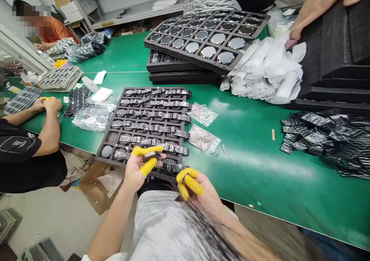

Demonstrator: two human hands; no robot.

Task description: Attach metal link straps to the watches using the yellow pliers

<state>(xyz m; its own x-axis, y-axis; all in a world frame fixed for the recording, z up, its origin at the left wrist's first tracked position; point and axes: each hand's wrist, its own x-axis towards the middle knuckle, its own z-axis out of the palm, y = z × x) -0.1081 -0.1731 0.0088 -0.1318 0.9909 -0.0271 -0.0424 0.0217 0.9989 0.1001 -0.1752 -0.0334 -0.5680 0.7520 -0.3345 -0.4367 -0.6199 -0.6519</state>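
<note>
My left hand (138, 167), with yellow finger covers, pinches a dark watch case (150, 157) above the near edge of a foam tray. Beside it my right hand (193, 186), also in yellow finger covers, is closed in a pinch. Something thin and dark shows between those fingertips, too small to name. The grey foam tray (108, 137) lies under and beyond my hands. Rows of watches with black metal link bands (150, 114) lie in it, and a single round watch head (106, 151) sits in its near left corner.
Right of the tray lie two bags of small metal pins (202, 137) and loose pins (224, 149). Black link bands (315, 132) are heaped at right. Stacked watch trays (185, 66) and white-wrapped pieces (263, 76) stand behind. Another person's hand (326, 6) reaches in; a co-worker (31, 149) sits left.
</note>
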